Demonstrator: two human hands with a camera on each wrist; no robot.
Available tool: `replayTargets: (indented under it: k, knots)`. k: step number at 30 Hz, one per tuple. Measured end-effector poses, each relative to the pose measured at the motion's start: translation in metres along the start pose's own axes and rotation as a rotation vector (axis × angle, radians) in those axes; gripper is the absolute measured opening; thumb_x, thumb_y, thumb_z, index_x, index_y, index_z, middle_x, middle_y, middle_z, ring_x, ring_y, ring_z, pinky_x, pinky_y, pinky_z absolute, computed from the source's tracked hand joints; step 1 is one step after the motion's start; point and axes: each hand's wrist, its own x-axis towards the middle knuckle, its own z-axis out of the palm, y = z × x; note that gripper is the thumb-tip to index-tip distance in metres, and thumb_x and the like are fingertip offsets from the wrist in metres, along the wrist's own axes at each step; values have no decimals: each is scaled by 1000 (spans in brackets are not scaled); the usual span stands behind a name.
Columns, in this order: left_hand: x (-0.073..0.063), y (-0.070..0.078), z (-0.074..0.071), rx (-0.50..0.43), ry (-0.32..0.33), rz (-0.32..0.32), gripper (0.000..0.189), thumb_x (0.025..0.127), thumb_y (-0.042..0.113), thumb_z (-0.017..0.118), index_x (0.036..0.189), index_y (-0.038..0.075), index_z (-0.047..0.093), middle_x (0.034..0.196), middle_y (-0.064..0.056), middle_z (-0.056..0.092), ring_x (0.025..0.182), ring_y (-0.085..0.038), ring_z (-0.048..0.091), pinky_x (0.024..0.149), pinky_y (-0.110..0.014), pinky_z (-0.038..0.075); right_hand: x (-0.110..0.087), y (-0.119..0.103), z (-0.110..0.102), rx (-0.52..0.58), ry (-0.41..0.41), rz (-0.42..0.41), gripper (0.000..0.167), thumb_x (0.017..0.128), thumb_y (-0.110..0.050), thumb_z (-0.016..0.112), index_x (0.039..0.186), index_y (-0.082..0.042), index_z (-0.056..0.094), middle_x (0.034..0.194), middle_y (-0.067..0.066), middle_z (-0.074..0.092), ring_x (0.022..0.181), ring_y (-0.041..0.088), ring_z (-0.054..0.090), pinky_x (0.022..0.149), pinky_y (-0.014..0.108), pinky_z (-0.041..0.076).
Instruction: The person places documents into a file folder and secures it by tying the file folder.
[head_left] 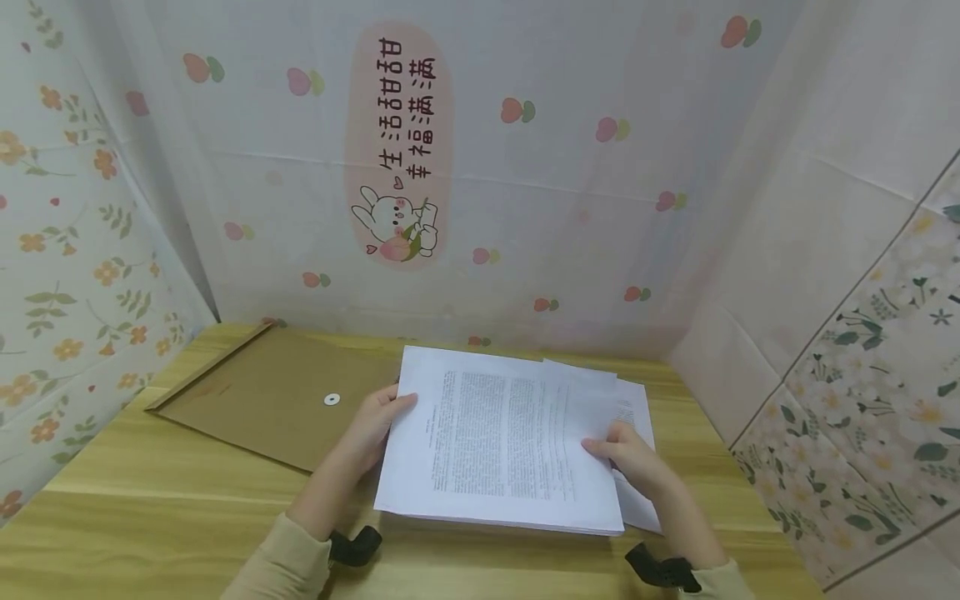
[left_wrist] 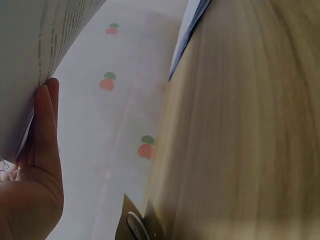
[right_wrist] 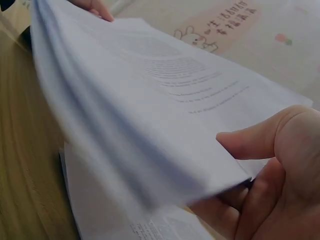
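Note:
Between both hands a stack of printed papers is held above the table, its top sheet covered in columns of small text. My left hand grips the left edge, thumb on top and fingers underneath. At the right edge my right hand pinches the stack, the thumb lying on the top sheet and the fingers curled below. In the right wrist view the sheets fan apart along the near edge. More printed paper lies on the table under the right side of the stack, mostly hidden.
A brown paper document envelope with a white round button lies at the left on the wooden table. Patterned cloth hangs behind, with floral panels at both sides. Black straps circle both wrists.

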Motion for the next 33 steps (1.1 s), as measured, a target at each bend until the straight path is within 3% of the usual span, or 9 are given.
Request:
replayTargets:
  k: [5,9,14,21,26,33]
  knots:
    - [-3,1,-8,60,22,13,48,99,18,51,144,9,39,108,-15,65,89,-26,66,72,-33,55,1,1,8,66,-58,4,26,95,-11,57,101,14,57,87,12,69,72,20,67,61,27,54]
    - [-5,1,-16,101,54,10,56,99,15,50,151,15,27,116,-16,61,92,-27,66,74,-35,55,3,2,16,115,-40,25,37,97,-20,57,114,14,55,93,12,70,79,23,69,67,32,56]
    - [-4,3,-27,166,109,61,60,98,8,48,152,12,23,125,-24,56,87,-25,67,71,-33,56,4,4,27,157,10,66,39,96,-23,59,115,11,58,88,10,70,73,20,68,64,31,55]
    - [-6,4,-39,190,132,73,62,98,4,46,153,17,21,122,-26,56,83,-24,67,69,-35,56,4,5,42,170,-35,48,40,95,-16,59,121,14,54,93,16,71,77,25,70,63,33,57]
    - [-8,3,-46,184,107,82,63,98,1,44,153,20,21,128,-26,53,88,-26,67,71,-36,56,4,1,48,174,-36,23,43,96,-15,58,126,14,50,98,18,70,81,27,70,67,34,57]
    - [-8,5,-61,151,-20,87,63,99,2,42,154,20,16,139,-26,43,100,-28,62,78,-38,53,3,0,51,202,-4,49,45,96,-16,57,129,14,47,102,17,70,84,25,70,69,33,57]
